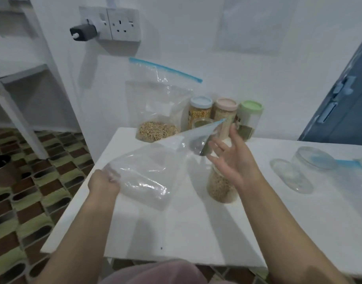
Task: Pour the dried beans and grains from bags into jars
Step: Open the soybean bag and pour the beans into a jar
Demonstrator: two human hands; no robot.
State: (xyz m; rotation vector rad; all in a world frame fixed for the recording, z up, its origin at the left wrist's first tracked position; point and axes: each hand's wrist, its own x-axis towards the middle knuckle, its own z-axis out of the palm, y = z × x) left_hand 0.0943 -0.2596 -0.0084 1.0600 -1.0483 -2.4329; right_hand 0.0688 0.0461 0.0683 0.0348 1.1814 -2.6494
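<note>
Gripping the bottom corner of a clear zip bag [149, 171], the left hand [103, 182] was clenched on the plastic at the near-left part of the white table [176, 228]. The bag looked empty — it slanted up and to the right, its blue-edged mouth [219, 122] lifted above an open jar [222, 186]. Behind it, at the table's far edge against the wall, stood a second zip bag [157, 111], upright, with a layer of pale grains [156, 131] in its bottom and its blue seal strip tilted at the top.

Right of that bag stood three lidded jars in a row, close together: one with a blue lid [201, 102], one with a pink lid [226, 104], one with a green lid [250, 107]. All three held dried goods, though which kinds I could not tell.

The open jar stood near the middle of the table, partly filled with tan grains, its upper part hidden by the right hand [233, 156]. That hand was spread, fingers apart, just beside the bag's mouth; whether the fingertips touched the plastic was unclear — it was not closed on anything.

Farther right lay a clear round lid [313, 157] on the tabletop, beside another blue-edged bag [360, 162] at the frame's edge.
</note>
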